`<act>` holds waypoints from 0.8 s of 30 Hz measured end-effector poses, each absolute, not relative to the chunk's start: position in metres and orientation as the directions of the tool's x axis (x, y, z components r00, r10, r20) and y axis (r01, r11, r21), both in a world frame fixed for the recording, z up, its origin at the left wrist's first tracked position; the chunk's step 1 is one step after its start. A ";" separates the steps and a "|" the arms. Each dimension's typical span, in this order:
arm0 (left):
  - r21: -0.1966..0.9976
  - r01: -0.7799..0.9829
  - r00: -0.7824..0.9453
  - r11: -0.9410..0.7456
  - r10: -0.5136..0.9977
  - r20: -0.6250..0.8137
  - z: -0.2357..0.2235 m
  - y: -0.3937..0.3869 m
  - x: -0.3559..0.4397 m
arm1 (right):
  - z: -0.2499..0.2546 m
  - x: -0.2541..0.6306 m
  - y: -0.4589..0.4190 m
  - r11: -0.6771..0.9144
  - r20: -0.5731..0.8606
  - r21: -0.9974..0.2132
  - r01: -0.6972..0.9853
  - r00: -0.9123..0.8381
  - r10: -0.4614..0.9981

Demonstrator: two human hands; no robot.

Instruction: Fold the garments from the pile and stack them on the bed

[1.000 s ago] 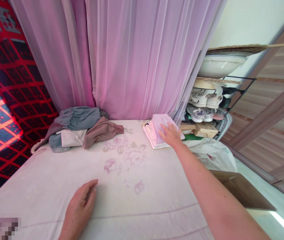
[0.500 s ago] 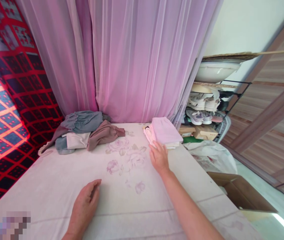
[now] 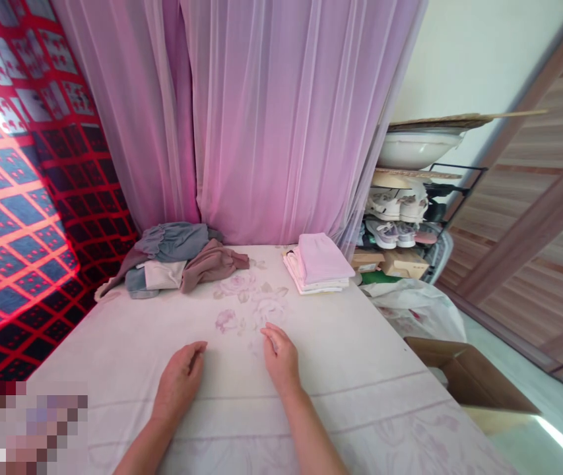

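Left hand (image 3: 179, 382) and right hand (image 3: 281, 359) rest half-open on the floral bedsheet (image 3: 340, 356), holding nothing.

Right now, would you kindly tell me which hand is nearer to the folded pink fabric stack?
The right hand is nearer, in front of the folded pink fabric stack and slightly to its left; the left hand is farther off, further left.

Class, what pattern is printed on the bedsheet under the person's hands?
The bedsheet has faint pink roses with leaves on a pale ground, seen best in the head view.
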State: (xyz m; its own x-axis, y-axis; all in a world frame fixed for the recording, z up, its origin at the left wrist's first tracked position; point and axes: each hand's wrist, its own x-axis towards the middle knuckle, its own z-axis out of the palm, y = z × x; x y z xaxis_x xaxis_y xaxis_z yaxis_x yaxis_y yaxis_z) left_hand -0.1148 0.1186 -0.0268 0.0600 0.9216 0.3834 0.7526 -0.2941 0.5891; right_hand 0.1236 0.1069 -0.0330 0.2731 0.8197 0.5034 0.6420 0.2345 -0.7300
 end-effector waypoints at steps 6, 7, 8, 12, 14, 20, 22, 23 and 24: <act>0.578 0.757 0.095 -0.304 0.927 0.362 -0.025 0.117 -0.114 | -0.030 0.110 0.094 0.231 0.431 -0.767 0.599 0.213 0.877; 0.578 0.757 0.094 -0.303 0.927 0.362 -0.025 0.117 -0.114 | -0.030 0.111 0.094 0.232 0.428 -0.771 0.594 0.213 0.878; 0.579 0.758 0.091 -0.300 0.928 0.362 -0.026 0.117 -0.114 | -0.029 0.112 0.093 0.230 0.424 -0.777 0.586 0.218 0.879; 0.582 0.759 0.085 -0.292 0.931 0.356 -0.025 0.115 -0.111 | -0.030 0.115 0.093 0.208 0.397 -0.805 0.555 0.244 0.885; 0.584 0.757 0.091 -0.293 0.932 0.350 -0.024 0.114 -0.110 | -0.031 0.116 0.094 0.206 0.392 -0.817 0.539 0.256 0.884; 0.596 0.751 0.084 -0.285 0.936 0.341 -0.020 0.111 -0.107 | -0.036 0.120 0.093 0.186 0.331 -0.879 0.440 0.282 0.901; 0.604 0.747 0.077 -0.278 0.938 0.337 -0.020 0.110 -0.106 | -0.036 0.121 0.095 0.149 0.271 -0.921 0.361 0.316 0.909; 0.608 0.744 0.074 -0.277 0.939 0.336 -0.020 0.110 -0.106 | -0.035 0.122 0.097 0.128 0.232 -0.947 0.295 0.351 0.907; 0.611 0.742 0.073 -0.277 0.939 0.337 -0.020 0.110 -0.106 | -0.033 0.122 0.100 0.104 0.181 -0.973 0.208 0.399 0.899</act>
State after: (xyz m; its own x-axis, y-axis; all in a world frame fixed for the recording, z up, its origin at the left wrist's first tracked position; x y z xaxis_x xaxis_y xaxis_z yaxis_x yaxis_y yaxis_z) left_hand -0.1057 0.1104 -0.0201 0.0730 0.9386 0.3370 0.7420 -0.2770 0.6105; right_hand 0.1219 0.1000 -0.0333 0.3989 0.8989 0.1815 0.2084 0.1038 -0.9725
